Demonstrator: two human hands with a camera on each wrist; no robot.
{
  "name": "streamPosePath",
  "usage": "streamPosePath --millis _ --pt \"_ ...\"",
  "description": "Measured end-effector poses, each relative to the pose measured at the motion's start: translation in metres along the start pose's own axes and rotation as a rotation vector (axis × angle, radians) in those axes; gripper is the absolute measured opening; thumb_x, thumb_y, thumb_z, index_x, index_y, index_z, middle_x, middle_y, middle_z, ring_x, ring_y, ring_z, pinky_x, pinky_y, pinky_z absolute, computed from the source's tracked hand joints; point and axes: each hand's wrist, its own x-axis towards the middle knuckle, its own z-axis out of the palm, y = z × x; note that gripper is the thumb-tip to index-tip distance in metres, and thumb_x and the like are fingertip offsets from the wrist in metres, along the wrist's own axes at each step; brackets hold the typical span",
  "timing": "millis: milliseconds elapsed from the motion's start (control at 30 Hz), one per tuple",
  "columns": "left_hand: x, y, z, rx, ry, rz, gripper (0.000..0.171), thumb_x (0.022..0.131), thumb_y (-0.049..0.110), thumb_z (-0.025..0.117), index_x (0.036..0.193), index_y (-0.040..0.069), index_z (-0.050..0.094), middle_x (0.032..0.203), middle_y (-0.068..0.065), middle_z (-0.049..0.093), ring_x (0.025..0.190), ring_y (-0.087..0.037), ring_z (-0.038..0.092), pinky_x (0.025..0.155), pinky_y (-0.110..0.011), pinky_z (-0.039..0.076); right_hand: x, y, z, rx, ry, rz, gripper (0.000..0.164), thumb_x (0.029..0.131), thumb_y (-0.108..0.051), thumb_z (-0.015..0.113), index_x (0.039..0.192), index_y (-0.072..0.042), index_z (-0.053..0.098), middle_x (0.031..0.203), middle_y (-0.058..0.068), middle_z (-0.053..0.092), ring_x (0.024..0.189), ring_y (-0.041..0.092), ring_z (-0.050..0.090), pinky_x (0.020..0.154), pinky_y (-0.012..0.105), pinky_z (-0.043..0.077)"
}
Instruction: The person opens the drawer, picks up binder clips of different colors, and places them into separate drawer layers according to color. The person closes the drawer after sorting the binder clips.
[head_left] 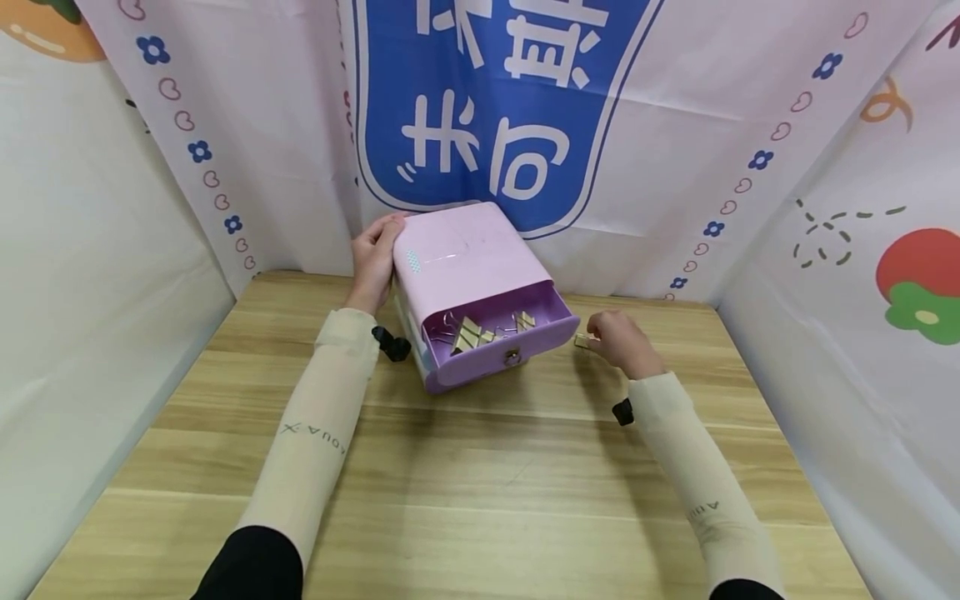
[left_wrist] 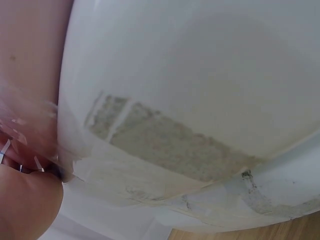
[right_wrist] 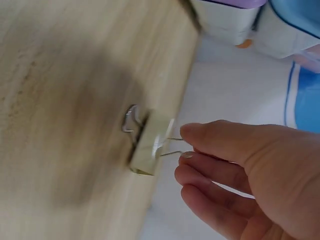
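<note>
A pink storage box (head_left: 472,254) sits askew toward the back of the table, its purple drawer (head_left: 476,367) pulled out at the front. Several gold binder clips (head_left: 467,335) lie inside that drawer. My left hand (head_left: 372,262) grips the box at its back left corner; the box's pale side fills most of the left wrist view. To the right of the drawer, my right hand (head_left: 624,343) pinches a gold binder clip (right_wrist: 151,142) by one wire handle between thumb and index finger. The clip's other wire handle points away from the hand, close over the wood.
The wooden table (head_left: 480,508) ends at a printed cloth backdrop (head_left: 645,192) behind the box, with white cloth walls at both sides. A small metal latch (head_left: 512,357) sits on the drawer front. Black wrist cameras (head_left: 392,343) are strapped to the sleeved forearms.
</note>
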Motion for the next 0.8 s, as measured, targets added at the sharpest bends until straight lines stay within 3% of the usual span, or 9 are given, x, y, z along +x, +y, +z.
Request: streamPosePath --millis 200,333,467,567,667,800 --pt "0.002 -0.003 0.003 -0.027 0.009 0.008 0.032 0.101 0.030 0.073 0.126 0.009 0.077 0.127 -0.002 0.073 0.117 -0.013 0.064 0.098 -0.022 0.053 0.005 0.008 0.007 -0.006 -0.031 0.057 0.015 0.093 0.001 0.071 0.107 0.005 0.076 0.101 0.022 0.077 0.091 0.034 0.072 0.086 0.048 0.062" --pt "0.003 -0.002 0.003 -0.024 0.021 0.006 0.033 0.101 0.029 0.073 0.126 0.008 0.076 0.127 -0.002 0.073 0.119 -0.013 0.064 0.100 -0.023 0.052 0.011 0.010 0.007 -0.030 -0.038 0.045 0.009 0.092 0.004 0.068 0.094 0.002 0.076 0.091 0.017 0.076 0.081 0.028 0.069 0.078 0.042 0.060" --pt "0.003 -0.001 0.002 -0.016 0.025 -0.001 0.036 0.100 0.030 0.074 0.128 0.008 0.075 0.129 -0.002 0.072 0.121 -0.013 0.063 0.103 -0.024 0.051 0.019 0.007 0.001 -0.043 -0.083 0.032 0.020 0.085 0.011 0.058 0.071 -0.003 0.064 0.067 0.007 0.060 0.063 0.018 0.052 0.059 0.031 0.046" --pt "0.004 -0.001 0.001 -0.013 0.023 -0.005 0.035 0.101 0.031 0.073 0.128 0.008 0.076 0.130 -0.003 0.072 0.121 -0.013 0.063 0.104 -0.025 0.051 0.025 0.005 -0.003 -0.038 -0.126 0.039 0.028 0.083 0.012 0.056 0.063 -0.007 0.054 0.060 0.002 0.048 0.058 0.015 0.043 0.055 0.028 0.037" --pt "0.003 -0.002 0.001 -0.012 0.021 -0.008 0.033 0.101 0.030 0.073 0.127 0.009 0.076 0.131 -0.002 0.072 0.121 -0.013 0.063 0.103 -0.024 0.051 0.029 0.005 -0.007 -0.037 -0.151 0.048 0.026 0.087 0.009 0.061 0.066 -0.006 0.061 0.061 0.001 0.052 0.059 0.015 0.047 0.055 0.027 0.040" --pt "0.003 -0.003 0.002 -0.012 0.018 0.002 0.033 0.102 0.030 0.072 0.127 0.009 0.076 0.130 -0.003 0.072 0.121 -0.013 0.063 0.102 -0.023 0.052 0.032 0.004 -0.011 -0.023 -0.178 0.055 0.013 0.091 0.004 0.066 0.081 0.002 0.073 0.072 0.009 0.067 0.063 0.017 0.055 0.059 0.028 0.048"
